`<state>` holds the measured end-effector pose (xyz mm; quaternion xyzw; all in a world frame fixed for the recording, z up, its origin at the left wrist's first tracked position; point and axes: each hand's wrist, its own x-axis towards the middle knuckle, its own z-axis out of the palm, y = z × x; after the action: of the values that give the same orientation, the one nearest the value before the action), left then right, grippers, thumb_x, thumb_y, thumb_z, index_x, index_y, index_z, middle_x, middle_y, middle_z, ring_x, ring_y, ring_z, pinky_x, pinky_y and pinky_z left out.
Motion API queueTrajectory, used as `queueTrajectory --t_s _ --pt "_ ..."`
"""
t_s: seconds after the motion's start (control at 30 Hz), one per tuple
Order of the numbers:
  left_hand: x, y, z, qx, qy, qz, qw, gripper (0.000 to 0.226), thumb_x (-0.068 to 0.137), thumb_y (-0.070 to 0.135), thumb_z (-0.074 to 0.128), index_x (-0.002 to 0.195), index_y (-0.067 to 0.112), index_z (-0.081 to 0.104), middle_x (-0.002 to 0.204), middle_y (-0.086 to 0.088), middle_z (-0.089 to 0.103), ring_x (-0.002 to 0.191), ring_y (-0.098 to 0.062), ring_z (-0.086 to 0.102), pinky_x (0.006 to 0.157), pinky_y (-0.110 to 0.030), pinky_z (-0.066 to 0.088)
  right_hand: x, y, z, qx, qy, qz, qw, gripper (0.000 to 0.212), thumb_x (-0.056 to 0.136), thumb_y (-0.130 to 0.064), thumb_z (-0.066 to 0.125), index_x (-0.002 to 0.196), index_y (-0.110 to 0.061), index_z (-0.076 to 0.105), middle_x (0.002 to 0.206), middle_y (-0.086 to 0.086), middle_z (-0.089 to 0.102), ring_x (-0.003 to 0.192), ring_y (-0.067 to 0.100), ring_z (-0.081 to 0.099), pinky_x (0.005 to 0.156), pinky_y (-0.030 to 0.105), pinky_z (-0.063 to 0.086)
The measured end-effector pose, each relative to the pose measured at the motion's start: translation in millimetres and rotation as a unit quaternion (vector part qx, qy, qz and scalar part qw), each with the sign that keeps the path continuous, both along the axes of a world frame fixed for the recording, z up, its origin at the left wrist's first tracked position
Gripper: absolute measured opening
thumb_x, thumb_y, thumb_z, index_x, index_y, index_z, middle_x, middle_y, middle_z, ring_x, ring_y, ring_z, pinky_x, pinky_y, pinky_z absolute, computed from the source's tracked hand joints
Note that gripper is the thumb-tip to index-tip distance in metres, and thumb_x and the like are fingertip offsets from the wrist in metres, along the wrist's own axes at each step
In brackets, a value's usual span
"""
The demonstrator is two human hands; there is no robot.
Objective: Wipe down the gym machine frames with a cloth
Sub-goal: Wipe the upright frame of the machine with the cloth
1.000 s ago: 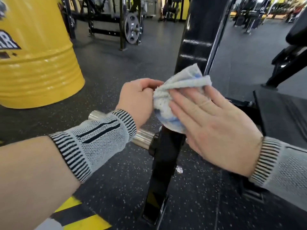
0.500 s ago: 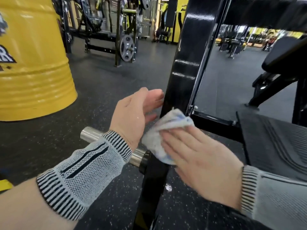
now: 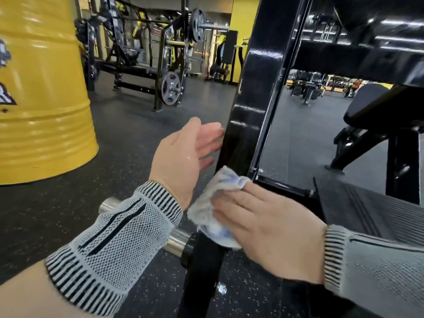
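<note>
Wiping entry: cloth [image 3: 213, 203] on black frame upright [image 3: 250, 115], low section.

Right hand [image 3: 270, 235] presses the bunched cloth flat-fingered against the post, just above the chrome peg [image 3: 176, 241]. Left hand [image 3: 183, 154] hangs spread, fingertips near the post's edge, holding nothing. Cloth: likely light, soft, best held under the palm. Upright: rigid, glossy, probably slick; long axis rises leaning up and right.

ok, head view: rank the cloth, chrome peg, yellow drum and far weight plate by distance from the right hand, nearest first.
1. Crumpled white-and-blue cloth: pressed under the right hand on the black frame post.
2. Chrome steel peg: just left, sticking out of the post.
3. Big yellow metal drum: far left.
4. Grey round weight plate: on the background rack.
</note>
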<state>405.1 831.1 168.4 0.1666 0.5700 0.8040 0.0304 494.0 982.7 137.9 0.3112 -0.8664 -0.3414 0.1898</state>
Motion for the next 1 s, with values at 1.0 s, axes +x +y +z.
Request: queueTrajectory --t_s 1.0 --pt "-7 9 16 0.063 -0.026 -0.06 0.996 0.046 0.103 0.038 0.032 0.104 0.011 0.069 0.1 -0.002 0.075 0.094 -0.013 0.07 0.079 -0.027 0.056 -7 11 25 0.005 0.02 0.044 0.999 0.043 0.091 -0.036 0.058 0.122 -0.008 0.065 0.133 0.013 0.058 0.129 0.034 0.047 0.112 0.049 0.025"
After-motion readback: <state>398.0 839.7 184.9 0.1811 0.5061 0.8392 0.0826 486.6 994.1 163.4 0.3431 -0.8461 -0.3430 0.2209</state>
